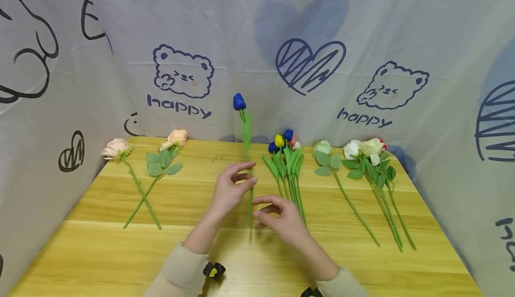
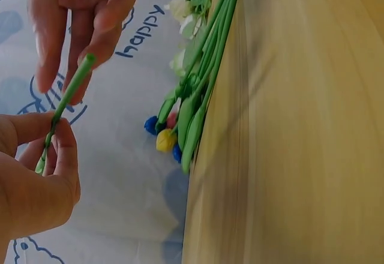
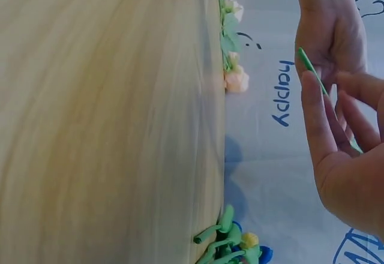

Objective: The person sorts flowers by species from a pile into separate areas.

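An artificial blue tulip [image 1: 239, 102] stands upright above the table, its head toward the backdrop. My left hand [image 1: 229, 192] pinches its green stem between thumb and fingertips, as the left wrist view also shows. To the right of the lower stem is my right hand [image 1: 283, 221], its fingers loosely bent and nothing held. In the left wrist view a gap separates those right fingers [image 2: 51, 42] from the stem end [image 2: 89, 60]. Just beyond my right hand lies a group of tulips [image 1: 290, 165] with blue, yellow and pink heads.
Two peach roses [image 1: 116, 148] with crossed stems lie at the left of the wooden table [image 1: 100, 261]. On the right are a pale green rose [image 1: 322, 147] and a bunch of white, cream and red roses [image 1: 372, 147]. A printed cloth [image 1: 241, 33] hangs around the table.
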`<state>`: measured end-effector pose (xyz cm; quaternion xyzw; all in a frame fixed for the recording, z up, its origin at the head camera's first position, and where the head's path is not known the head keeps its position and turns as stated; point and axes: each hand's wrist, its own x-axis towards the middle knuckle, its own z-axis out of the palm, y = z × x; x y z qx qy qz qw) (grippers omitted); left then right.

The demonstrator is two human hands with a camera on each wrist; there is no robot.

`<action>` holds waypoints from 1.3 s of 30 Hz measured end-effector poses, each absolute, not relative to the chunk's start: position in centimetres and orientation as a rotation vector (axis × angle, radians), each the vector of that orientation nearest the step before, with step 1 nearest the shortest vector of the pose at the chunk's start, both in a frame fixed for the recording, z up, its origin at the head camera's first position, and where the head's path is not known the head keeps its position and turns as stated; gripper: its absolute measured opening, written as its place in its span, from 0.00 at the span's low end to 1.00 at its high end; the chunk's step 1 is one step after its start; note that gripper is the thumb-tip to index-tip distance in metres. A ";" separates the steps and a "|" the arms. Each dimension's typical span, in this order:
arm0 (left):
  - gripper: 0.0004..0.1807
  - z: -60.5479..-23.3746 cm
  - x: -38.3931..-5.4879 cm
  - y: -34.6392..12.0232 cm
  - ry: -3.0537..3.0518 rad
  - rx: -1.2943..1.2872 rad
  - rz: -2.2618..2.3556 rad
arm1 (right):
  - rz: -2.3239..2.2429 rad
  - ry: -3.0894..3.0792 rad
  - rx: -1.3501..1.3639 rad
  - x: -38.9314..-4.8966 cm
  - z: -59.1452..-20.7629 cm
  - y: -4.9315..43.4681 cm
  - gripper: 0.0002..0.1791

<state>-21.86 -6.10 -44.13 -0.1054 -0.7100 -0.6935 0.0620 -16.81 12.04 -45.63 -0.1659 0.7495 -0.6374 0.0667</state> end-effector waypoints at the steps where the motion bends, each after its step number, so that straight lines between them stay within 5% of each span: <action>1: 0.22 -44.2 -21.9 -5.9 -2.140 -0.315 -2.094 | -1.934 2.262 -0.475 -16.8 -45.6 11.9 0.16; 20: 0.20 -44.6 -22.2 -6.0 -2.171 -0.392 -1.985 | -1.947 2.306 -0.370 -17.6 -45.4 12.6 0.14; 39: 0.20 -45.1 -21.6 -20.2 -2.388 -0.077 -1.452 | -1.640 2.557 -0.079 -19.9 -46.9 17.6 0.16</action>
